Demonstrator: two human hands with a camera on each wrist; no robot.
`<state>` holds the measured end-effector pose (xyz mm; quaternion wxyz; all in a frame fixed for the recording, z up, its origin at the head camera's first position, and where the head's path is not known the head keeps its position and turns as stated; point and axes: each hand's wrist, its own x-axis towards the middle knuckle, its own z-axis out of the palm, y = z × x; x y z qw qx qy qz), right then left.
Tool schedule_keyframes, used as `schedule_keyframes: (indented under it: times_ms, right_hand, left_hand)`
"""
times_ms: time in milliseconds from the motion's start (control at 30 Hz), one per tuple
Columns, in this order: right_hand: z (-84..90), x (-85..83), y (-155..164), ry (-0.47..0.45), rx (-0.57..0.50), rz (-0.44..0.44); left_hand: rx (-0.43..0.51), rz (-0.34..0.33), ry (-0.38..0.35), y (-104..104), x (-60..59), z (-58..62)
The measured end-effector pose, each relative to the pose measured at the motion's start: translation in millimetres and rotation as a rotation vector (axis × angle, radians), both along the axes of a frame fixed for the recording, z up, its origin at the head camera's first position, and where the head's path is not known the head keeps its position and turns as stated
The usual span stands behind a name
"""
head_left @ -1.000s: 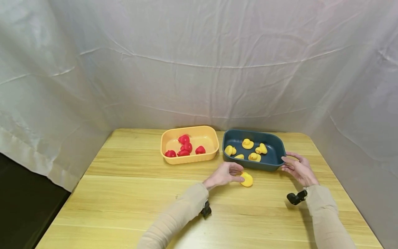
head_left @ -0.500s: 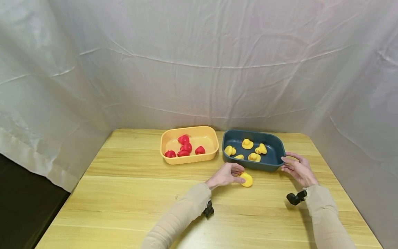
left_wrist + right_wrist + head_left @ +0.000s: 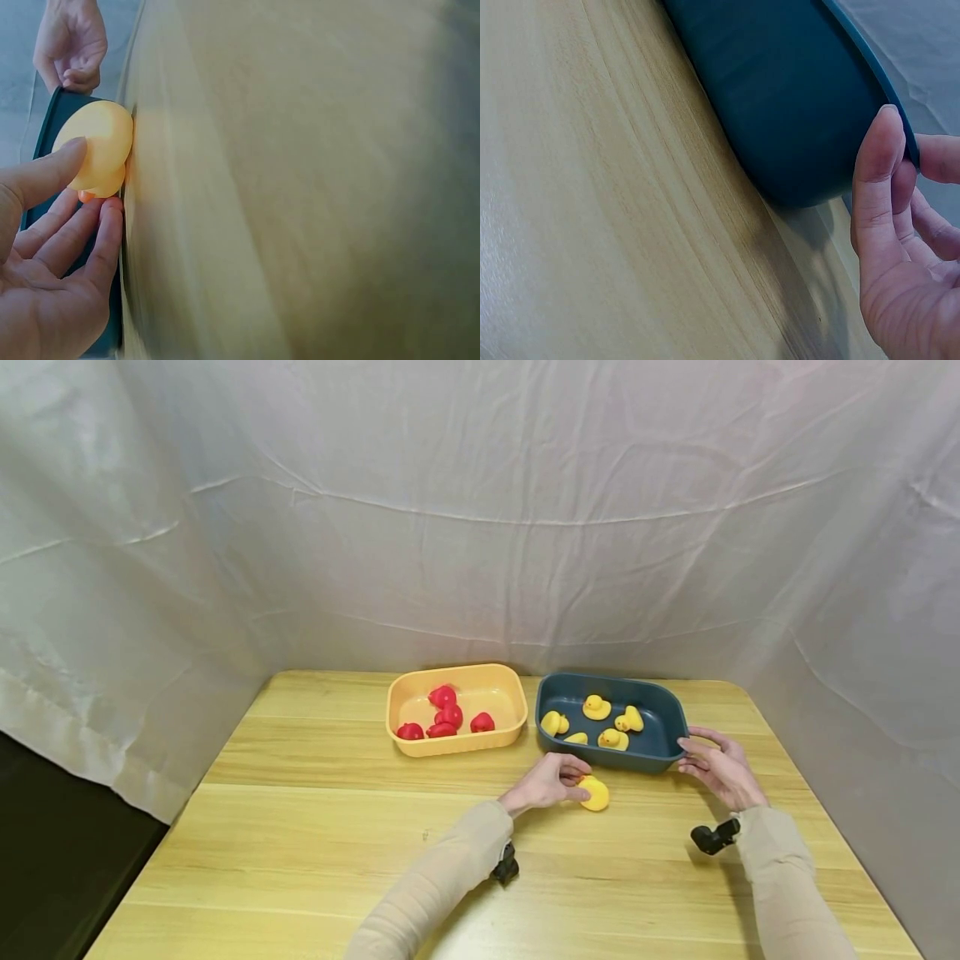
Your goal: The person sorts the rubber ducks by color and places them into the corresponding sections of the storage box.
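My left hand (image 3: 547,783) pinches a yellow rubber duck (image 3: 595,794) between thumb and fingers, just in front of the dark blue tray (image 3: 660,764). The left wrist view shows the thumb on the duck's body (image 3: 103,139) and the fingertips by its orange beak (image 3: 85,196). My right hand (image 3: 720,770) grips the tray's near right corner. In the right wrist view, the thumb (image 3: 881,142) lies against the outer side of the rim, with a finger on the other side. Several yellow ducks (image 3: 597,707) lie inside this tray.
Left of the blue tray stands a light orange tray (image 3: 510,737) with several red rounded toys (image 3: 448,717). Both trays sit toward the back of the wooden table (image 3: 315,835). A pale cloth curtain (image 3: 480,527) hangs behind and at the sides.
My left hand and forearm have shifted slightly to the right, the fingers staying at the duck. The right hand and both trays look unmoved.
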<state>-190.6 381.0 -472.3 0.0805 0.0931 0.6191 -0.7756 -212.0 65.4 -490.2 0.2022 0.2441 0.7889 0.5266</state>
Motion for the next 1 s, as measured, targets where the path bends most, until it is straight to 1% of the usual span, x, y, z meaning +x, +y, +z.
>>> schedule_keyframes:
  times_ms: [200, 400, 533, 767, 1000]
  right_hand:
    - [-0.2, -0.2, -0.3, 0.003, -0.006, -0.001]
    - [-0.6, -0.2, 0.2, 0.004, -0.002, 0.000]
    - [-1.1, -0.2, 0.4, 0.006, 0.000, 0.000]
    - [-1.1, -0.4, 0.4, 0.001, 0.000, -0.002]
    - [-1.1, -0.7, 1.0, 0.001, -0.016, 0.000]
  left_hand:
    - [0.004, -0.001, -0.003, 0.8, 0.4, -1.9]
    - [-0.002, -0.009, 0.021, -0.2, 1.0, -2.5]
    - [0.002, -0.015, 0.034, -2.2, 2.1, -1.1]
    - [0.019, -0.018, 0.019, -7.0, 4.6, 2.7]
    - [0.025, -0.019, 0.017, -12.2, 4.4, 4.2]
